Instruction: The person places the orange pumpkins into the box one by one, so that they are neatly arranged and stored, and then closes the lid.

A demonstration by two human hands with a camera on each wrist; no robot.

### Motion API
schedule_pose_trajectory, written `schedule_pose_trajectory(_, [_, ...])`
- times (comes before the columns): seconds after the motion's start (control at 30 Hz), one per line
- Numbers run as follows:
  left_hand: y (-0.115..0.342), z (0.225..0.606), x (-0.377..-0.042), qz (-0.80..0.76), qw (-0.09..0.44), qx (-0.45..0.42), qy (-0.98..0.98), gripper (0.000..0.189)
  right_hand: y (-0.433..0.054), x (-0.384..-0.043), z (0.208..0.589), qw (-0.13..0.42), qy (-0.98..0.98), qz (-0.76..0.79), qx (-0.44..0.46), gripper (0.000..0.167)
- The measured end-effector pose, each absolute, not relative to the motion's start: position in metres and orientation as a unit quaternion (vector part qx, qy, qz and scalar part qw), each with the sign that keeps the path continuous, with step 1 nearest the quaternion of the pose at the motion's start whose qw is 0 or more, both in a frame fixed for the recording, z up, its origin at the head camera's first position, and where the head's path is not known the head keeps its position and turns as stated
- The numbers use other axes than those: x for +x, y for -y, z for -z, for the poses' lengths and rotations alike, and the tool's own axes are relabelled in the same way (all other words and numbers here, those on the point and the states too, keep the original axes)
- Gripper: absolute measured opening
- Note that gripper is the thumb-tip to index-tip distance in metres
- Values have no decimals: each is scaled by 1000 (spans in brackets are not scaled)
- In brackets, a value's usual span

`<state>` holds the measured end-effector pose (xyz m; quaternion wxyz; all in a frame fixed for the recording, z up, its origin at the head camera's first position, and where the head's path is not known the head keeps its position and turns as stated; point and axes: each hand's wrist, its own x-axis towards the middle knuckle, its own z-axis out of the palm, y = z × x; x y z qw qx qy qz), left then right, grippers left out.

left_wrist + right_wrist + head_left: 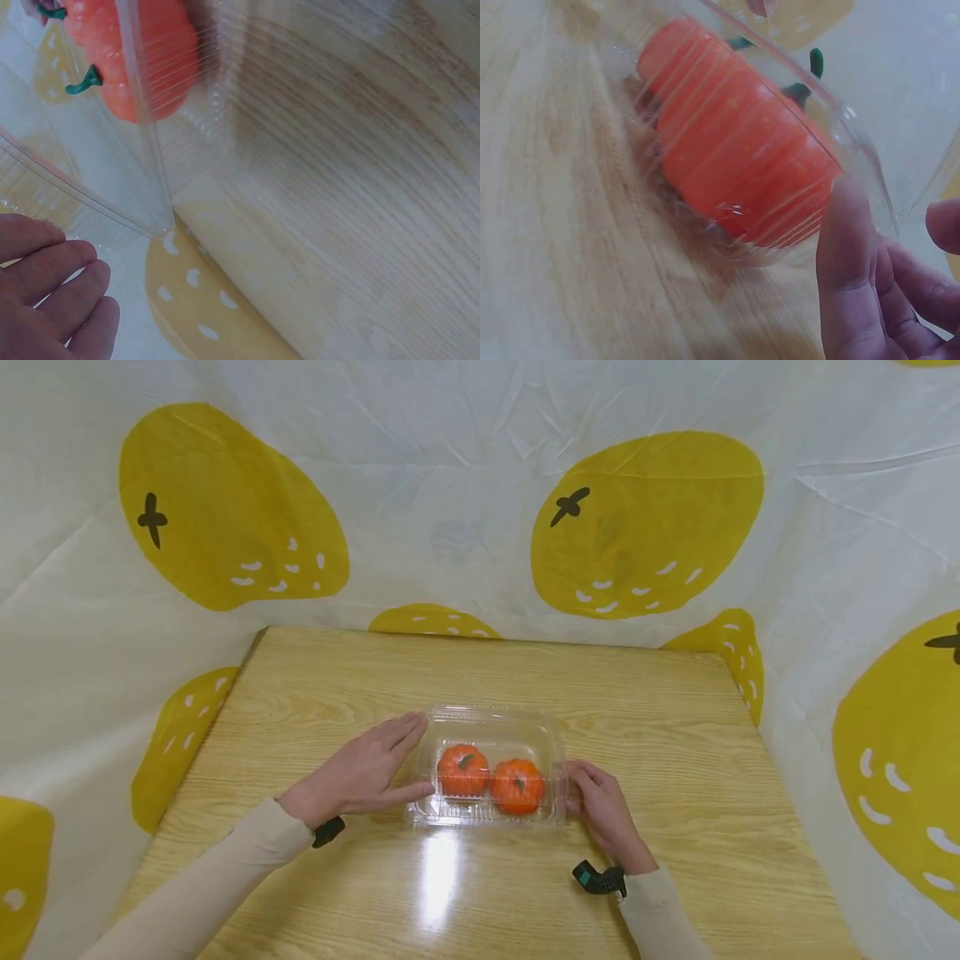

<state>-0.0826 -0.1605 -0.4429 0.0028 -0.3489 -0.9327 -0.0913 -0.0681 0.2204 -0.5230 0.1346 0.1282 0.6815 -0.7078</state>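
Observation:
A clear hinged plastic container [480, 817] stands on the table with two orange toy pumpkins [462, 770] side by side inside. Its clear lid [75, 191] is tilted up from the base in the left wrist view. My left hand [360, 774] is at the container's left end, fingers straight and thumb apart, close against the lid. At the right end, my right hand [603, 802] has curled fingers at the side. One finger [846, 255] presses the ribbed wall below the rim in the right wrist view. A green stem [816, 64] shows above the rim there.
The light wooden table [337, 677] extends around the container. White cloth [435, 510] with large yellow fruit prints hangs behind the table and along both sides. A bright reflection lies on the wood in front of the container.

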Motion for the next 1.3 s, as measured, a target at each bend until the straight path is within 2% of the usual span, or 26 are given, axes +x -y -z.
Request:
schedule_pose_trajectory(0.43, [157,453,-86,60,38,-355,932,97,-225,-54,524,140,-681,710,114,40])
schedule_pose_trajectory(0.77, [154,458,-86,53,65,-352,932,99,-224,-46,520,163,-678,710,99,60])
schedule_pose_trajectory(1.3, [153,469,-86,43,86,-353,931,99,-221,-41,525,179,-695,695,52,31])
